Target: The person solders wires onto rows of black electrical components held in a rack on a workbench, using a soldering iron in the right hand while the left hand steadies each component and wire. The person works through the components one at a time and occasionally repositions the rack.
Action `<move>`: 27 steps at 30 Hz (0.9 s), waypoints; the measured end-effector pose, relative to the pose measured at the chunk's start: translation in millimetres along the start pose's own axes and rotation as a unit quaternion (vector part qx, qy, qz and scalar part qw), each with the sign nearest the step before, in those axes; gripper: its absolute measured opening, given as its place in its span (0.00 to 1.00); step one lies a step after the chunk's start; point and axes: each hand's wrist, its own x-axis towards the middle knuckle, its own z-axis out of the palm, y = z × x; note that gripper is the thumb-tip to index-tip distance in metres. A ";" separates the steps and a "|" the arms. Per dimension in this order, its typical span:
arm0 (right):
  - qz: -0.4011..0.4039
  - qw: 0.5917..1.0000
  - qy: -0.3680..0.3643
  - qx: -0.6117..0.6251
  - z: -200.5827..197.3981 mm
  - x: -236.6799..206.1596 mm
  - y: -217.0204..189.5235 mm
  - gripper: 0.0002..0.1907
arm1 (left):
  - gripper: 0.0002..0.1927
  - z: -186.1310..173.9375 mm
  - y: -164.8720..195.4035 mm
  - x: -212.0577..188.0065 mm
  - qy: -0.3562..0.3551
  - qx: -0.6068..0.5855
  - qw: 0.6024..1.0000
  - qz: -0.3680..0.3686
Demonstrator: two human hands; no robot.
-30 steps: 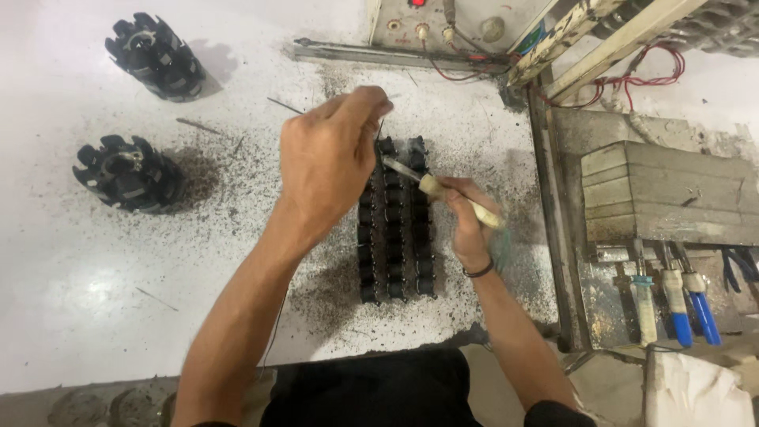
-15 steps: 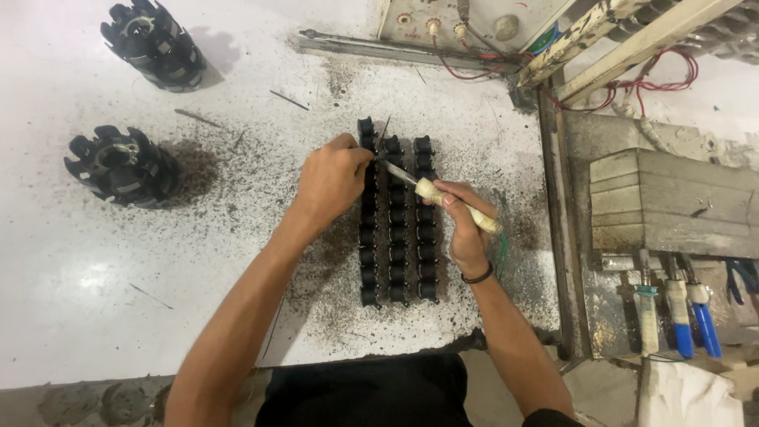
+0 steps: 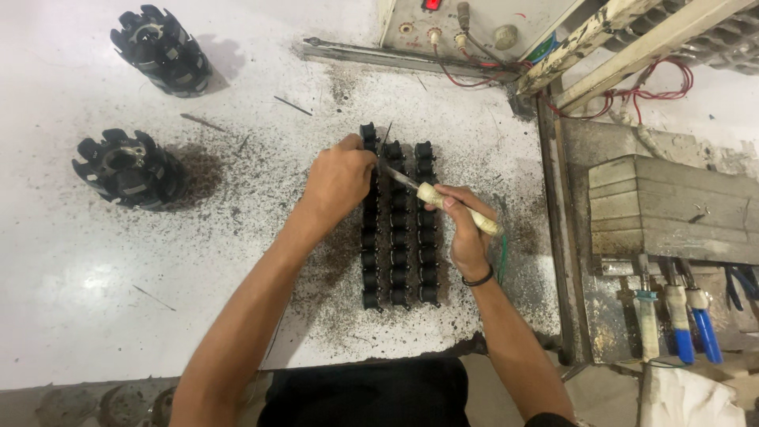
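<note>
A grey control panel [image 3: 474,20] with a red light stands at the white table's [image 3: 71,269] far edge. Three rows of small black ribbed parts [image 3: 399,237] lie mid-table amid dark grit. The left hand [image 3: 338,180] curls over the left row's top end; the right hand [image 3: 462,229] grips a cream-handled soldering iron [image 3: 443,202], tip at the rows. Two black finned cylinders [image 3: 126,166] sit left.

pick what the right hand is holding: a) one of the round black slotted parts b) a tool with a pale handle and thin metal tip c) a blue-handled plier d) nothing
b: the right hand grips a tool with a pale handle whose thin metal tip points at the rows of small black parts, where the left hand rests. The blue-handled tools lie untouched at the right, and the round black slotted parts sit far left.
</note>
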 end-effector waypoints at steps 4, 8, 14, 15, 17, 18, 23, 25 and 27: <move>0.004 1.000 0.015 0.005 2.1 2.4 1.1 0.12 | 0.08 3.3 3.7 1.0 -0.051 0.044 0.998 -0.019; 0.003 1.000 0.013 -0.020 -0.1 1.6 -2.3 0.13 | 0.05 3.1 3.6 0.4 -0.040 0.043 0.998 -0.010; -0.018 1.000 0.002 -0.019 -0.9 -0.7 -3.5 0.13 | 0.05 2.7 1.4 -5.2 0.013 -0.004 1.000 -0.002; -0.020 1.000 0.005 -0.019 -0.3 -0.6 -3.2 0.13 | 0.06 2.6 1.2 -5.5 0.009 -0.001 1.000 -0.008; -0.023 1.000 0.009 -0.018 0.5 -0.1 -2.5 0.13 | 0.07 2.6 1.1 -5.5 0.013 0.002 1.000 -0.009; -0.021 1.000 0.008 -0.014 0.4 0.1 -2.3 0.13 | 0.07 2.6 1.1 -5.4 0.020 0.000 1.000 -0.001; -0.018 1.000 -0.004 -0.025 -1.7 -0.4 -0.5 0.13 | 0.05 5.5 -2.0 -5.3 0.027 -0.003 1.000 0.000; -0.015 1.000 -0.004 -0.027 -2.1 -1.5 1.4 0.13 | 0.05 9.0 -5.1 -4.8 0.031 -0.006 0.999 0.003; -0.015 1.000 -0.010 -0.018 -2.5 -1.3 3.1 0.13 | 0.05 12.0 -8.1 -2.0 0.011 0.002 1.000 0.000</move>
